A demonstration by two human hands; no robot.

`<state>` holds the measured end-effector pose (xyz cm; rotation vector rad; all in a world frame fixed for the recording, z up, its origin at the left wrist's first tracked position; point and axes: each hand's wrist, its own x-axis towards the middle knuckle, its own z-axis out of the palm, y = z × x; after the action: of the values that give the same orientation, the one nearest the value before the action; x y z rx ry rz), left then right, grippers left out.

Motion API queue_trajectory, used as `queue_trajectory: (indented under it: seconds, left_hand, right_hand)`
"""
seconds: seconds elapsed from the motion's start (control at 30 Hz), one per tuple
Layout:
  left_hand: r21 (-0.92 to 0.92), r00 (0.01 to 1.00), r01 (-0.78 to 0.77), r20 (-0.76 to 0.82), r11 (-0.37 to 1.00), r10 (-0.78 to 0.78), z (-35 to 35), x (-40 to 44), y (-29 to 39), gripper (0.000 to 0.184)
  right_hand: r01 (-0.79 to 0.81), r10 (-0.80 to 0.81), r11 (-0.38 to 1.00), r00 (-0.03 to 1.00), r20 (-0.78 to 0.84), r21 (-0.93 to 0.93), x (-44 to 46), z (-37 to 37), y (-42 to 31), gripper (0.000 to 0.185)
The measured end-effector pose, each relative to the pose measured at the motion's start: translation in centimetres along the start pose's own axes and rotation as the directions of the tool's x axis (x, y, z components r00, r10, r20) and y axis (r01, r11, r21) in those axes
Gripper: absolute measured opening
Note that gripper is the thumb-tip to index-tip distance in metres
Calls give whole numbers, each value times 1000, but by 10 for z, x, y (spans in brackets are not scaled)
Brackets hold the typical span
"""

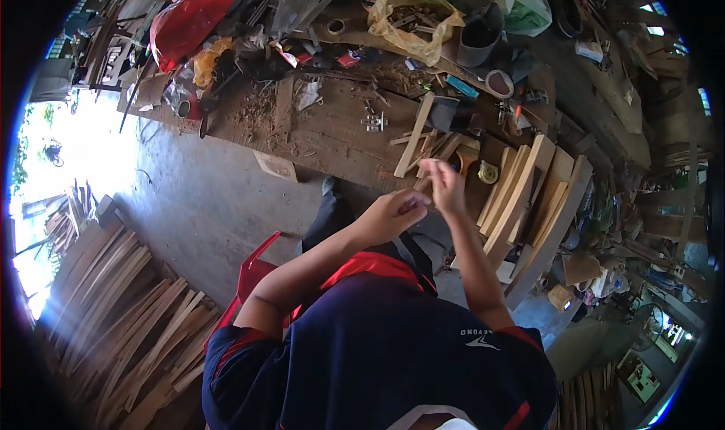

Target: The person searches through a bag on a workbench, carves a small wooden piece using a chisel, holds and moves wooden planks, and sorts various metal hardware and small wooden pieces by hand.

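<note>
My left hand (394, 216) is held in front of my body near the bench edge, its fingers curled inward. Whether anything small lies inside it, I cannot make out. Close beside it my right hand (447, 188) is raised, fingers loosely bent and the thumb apart, with nothing visible in it. Just past the hands, a light wooden strip (414, 135) lies on the workbench (340, 143) among short wood offcuts. A yellow tape measure (488, 173) rests to the right of my right hand. Alongside it are several long wooden pieces (521, 196).
Across the bench's back lie a red plastic bag (189, 26), a yellowish bag of shavings (415, 22), a dark bucket (480, 33) and metal fittings (373, 120). Long wooden slats (128, 302) are stacked on the floor at left. A red chair (253, 271) stands behind my left arm.
</note>
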<state>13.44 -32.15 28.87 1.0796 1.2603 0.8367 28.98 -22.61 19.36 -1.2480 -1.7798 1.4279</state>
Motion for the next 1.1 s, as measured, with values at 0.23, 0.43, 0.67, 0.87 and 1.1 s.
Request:
queue_trajectory:
  seconds: [0.23, 0.43, 0.67, 0.87, 1.1]
  left_hand:
    - [78, 983, 78, -170, 994, -64, -99, 2, -83, 21]
    - [258, 966, 174, -234, 950, -114, -204, 28, -162, 22]
    - [278, 962, 57, -271, 959, 22, -263, 143, -178, 15]
    - [-23, 961, 99, -257, 995, -102, -244, 210, -175, 20]
    - [-260, 966, 161, -158, 952, -206, -200, 229, -170, 19]
  right_hand:
    - [-377, 379, 901, 925, 34, 214, 21, 144, 3, 34]
    - [-572, 649, 644, 760, 33, 508, 38, 194, 23, 31]
    - [-452, 646, 590, 762, -54, 669, 64, 189, 21, 34]
    - [-263, 507, 690, 840, -192, 674, 185, 138, -2, 36]
    - [-146, 368, 850, 852, -373, 506, 299, 83, -39, 40]
